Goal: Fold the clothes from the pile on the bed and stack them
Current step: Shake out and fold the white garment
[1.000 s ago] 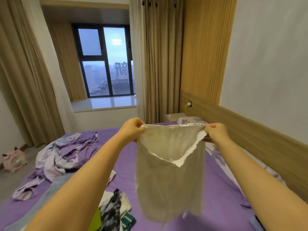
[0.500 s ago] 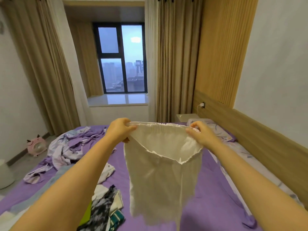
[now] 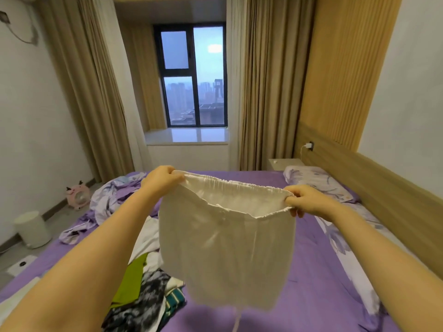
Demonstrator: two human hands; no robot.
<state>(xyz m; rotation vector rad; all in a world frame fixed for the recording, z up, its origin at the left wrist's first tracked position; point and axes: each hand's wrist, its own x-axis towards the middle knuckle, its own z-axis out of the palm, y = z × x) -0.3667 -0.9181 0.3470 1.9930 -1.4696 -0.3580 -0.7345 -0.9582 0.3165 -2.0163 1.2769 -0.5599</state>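
White bin (image 3: 32, 228) stood on the floor at left, a pink fan (image 3: 78, 197) beyond it. A crumpled quilt (image 3: 112, 200) lay on the purple bed (image 3: 309, 279) left of centre; the clothes pile (image 3: 146, 291) sat at lower left. At centre, the left hand (image 3: 163, 179) and right hand (image 3: 305, 200) pinched the waistband of white shorts (image 3: 226, 250), fingers curled round the elastic, the garment hanging above the bed. A pillow (image 3: 318, 183) lay at right.

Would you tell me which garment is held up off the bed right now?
The white shorts, stretched at the waistband between left hand and right hand; the other clothes lie on the bed.
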